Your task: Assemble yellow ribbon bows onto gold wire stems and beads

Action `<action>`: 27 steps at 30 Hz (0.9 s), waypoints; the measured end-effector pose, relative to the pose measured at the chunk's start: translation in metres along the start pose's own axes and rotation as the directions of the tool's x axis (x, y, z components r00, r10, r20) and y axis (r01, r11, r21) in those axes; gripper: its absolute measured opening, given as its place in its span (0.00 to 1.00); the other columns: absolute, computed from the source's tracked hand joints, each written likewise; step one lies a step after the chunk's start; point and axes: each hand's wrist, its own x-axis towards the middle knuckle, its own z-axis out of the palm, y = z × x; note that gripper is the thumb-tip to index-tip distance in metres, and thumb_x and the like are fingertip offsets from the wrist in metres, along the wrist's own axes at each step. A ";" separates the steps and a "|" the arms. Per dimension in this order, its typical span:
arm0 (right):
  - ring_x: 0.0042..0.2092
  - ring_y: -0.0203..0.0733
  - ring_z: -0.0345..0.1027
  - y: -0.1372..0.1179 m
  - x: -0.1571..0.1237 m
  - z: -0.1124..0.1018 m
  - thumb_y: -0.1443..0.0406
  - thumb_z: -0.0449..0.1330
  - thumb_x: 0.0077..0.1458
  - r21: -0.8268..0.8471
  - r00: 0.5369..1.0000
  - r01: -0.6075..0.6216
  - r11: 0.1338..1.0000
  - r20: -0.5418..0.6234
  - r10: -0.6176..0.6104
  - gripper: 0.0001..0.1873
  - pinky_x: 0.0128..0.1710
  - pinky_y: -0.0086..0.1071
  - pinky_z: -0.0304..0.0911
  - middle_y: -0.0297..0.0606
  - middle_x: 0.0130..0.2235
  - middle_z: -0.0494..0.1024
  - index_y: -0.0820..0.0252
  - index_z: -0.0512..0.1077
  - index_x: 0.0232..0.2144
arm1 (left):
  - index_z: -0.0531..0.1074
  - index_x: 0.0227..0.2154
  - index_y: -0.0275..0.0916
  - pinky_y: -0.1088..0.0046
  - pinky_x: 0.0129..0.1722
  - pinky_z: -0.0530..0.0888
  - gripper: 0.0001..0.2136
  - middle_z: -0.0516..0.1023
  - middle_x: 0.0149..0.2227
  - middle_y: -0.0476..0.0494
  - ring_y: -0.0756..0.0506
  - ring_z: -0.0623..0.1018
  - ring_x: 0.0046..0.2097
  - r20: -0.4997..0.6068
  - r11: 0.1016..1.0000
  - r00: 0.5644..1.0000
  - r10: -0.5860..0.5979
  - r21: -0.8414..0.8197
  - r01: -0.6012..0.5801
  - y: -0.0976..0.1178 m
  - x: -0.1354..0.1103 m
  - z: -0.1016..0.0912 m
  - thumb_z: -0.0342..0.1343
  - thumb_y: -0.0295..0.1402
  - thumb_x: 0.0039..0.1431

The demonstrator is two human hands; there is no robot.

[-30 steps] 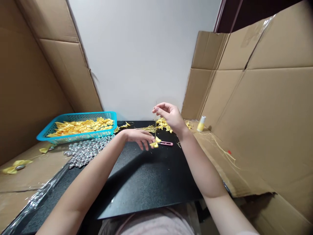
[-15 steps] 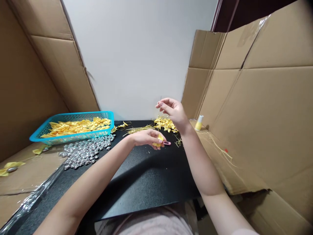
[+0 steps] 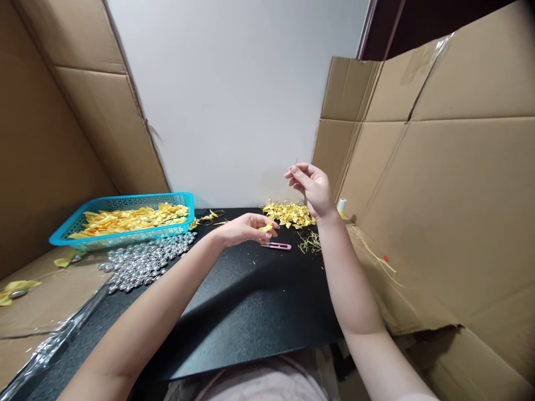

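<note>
The right hand (image 3: pixel 312 186) has moved up and rightward, away from the left hand (image 3: pixel 242 229), which has drawn back off the slim pink cutter (image 3: pixel 279 246). The left, palm down, pinches a soft, folded yellow bow (image 3: pixel 266 228) above the smooth black tabletop (image 3: pixel 251 317). The right, wrist raised, closes thumb and forefinger on a thin, dark sliver (image 3: pixel 296 161). Shiny, rounded silver beads (image 3: pixel 136 264) lie beside a perforated blue plastic basket (image 3: pixel 191 207).

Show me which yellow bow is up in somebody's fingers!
The yellow bow held in the left hand. That grip sets it apart: the others lie in the blue basket, on the black table or on the cardboard at left.
</note>
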 end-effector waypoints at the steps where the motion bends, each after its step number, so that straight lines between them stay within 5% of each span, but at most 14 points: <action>1: 0.31 0.33 0.67 0.000 0.000 -0.001 0.53 0.62 0.50 -0.012 1.000 0.000 1.000 -0.010 0.000 0.14 0.32 0.31 0.62 0.36 0.33 0.77 0.56 0.71 0.30 | 0.74 0.40 0.36 0.74 0.35 0.70 0.18 0.79 0.38 0.44 0.52 0.75 0.33 -0.024 1.000 1.000 0.006 -0.007 -0.006 0.002 -0.001 0.001 0.68 0.30 0.44; 6: 0.30 0.32 0.67 -0.002 0.003 -0.005 0.52 0.62 0.49 -0.019 0.998 -0.005 1.000 -0.067 0.004 0.15 0.31 0.30 0.63 0.35 0.33 0.77 0.57 0.70 0.31 | 0.66 0.37 0.37 0.71 0.38 0.71 0.15 0.80 0.40 0.40 0.51 0.76 0.33 -0.101 0.996 0.991 0.083 -0.035 -0.087 0.011 -0.004 0.011 0.64 0.37 0.51; 11: 0.28 0.32 0.65 -0.003 0.005 -0.014 0.56 0.63 0.48 0.053 0.987 0.009 0.999 -0.160 -0.001 0.12 0.32 0.30 0.64 0.34 0.30 0.75 0.57 0.69 0.30 | 0.68 0.30 0.36 0.69 0.42 0.71 0.15 0.78 0.41 0.40 0.48 0.75 0.41 -0.190 0.989 0.972 0.138 -0.030 -0.146 0.017 -0.004 0.022 0.61 0.43 0.53; 18: 0.25 0.32 0.60 -0.005 0.008 -0.023 0.53 0.59 0.53 -0.025 0.970 0.138 0.990 -0.197 -0.140 0.13 0.26 0.29 0.60 0.29 0.25 0.66 0.54 0.65 0.32 | 0.72 0.25 0.35 0.75 0.31 0.68 0.12 0.68 0.23 0.52 0.54 0.66 0.26 -0.231 0.981 0.954 0.192 0.061 -0.183 0.026 -0.009 0.025 0.63 0.40 0.51; 27: 0.24 0.32 0.57 -0.006 0.008 -0.024 0.51 0.56 0.55 -0.113 0.955 0.197 0.974 -0.202 -0.216 0.13 0.23 0.29 0.54 0.30 0.25 0.64 0.54 0.64 0.31 | 0.76 0.41 0.33 0.73 0.33 0.69 0.17 0.78 0.31 0.45 0.52 0.72 0.29 -0.255 0.975 0.946 0.201 0.148 -0.167 0.040 -0.021 0.028 0.64 0.34 0.48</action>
